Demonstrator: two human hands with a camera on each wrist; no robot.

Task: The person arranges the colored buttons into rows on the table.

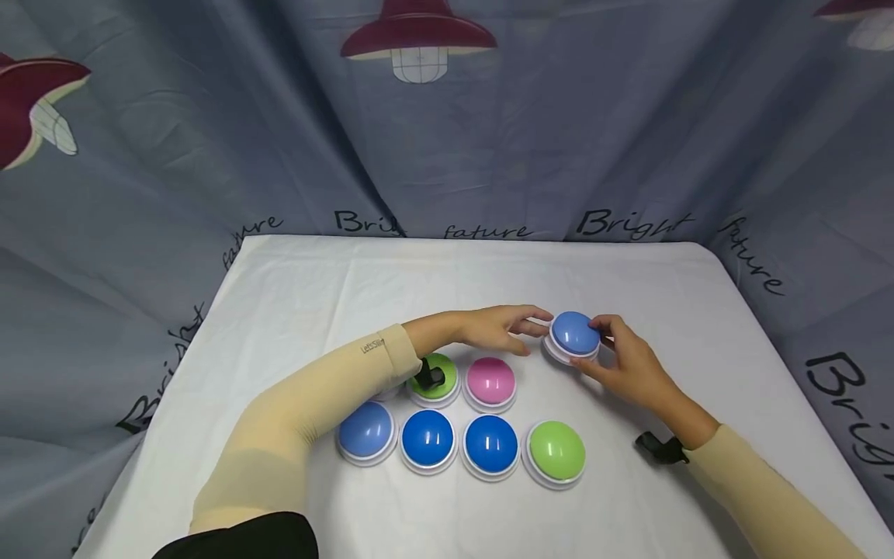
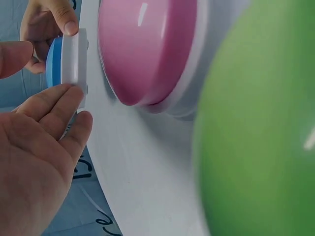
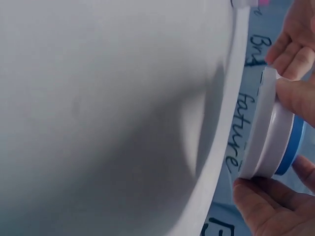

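A round push button with a blue dome and white base [image 1: 576,334] is lifted off the white cloth in my right hand [image 1: 631,371]. My right thumb and fingers pinch its base at the sides, plainly in the right wrist view, where the white rim [image 3: 265,128] shows edge-on. From the other side, my left hand [image 1: 489,328] reaches across with fingers extended. Its fingertips [image 2: 75,94] lie right at the white base in the left wrist view. Below the left hand sit a pink button [image 1: 491,380] and a green button [image 1: 443,371], the latter partly hidden by the left wrist camera.
Nearer the front, a row holds a paler blue button [image 1: 365,430], two deep blue buttons [image 1: 427,438] and a light green button [image 1: 557,450]. Another white base is mostly hidden under the left sleeve [image 1: 335,388]. A grey-blue printed curtain [image 1: 545,140] surrounds the white-covered table [image 1: 447,279].
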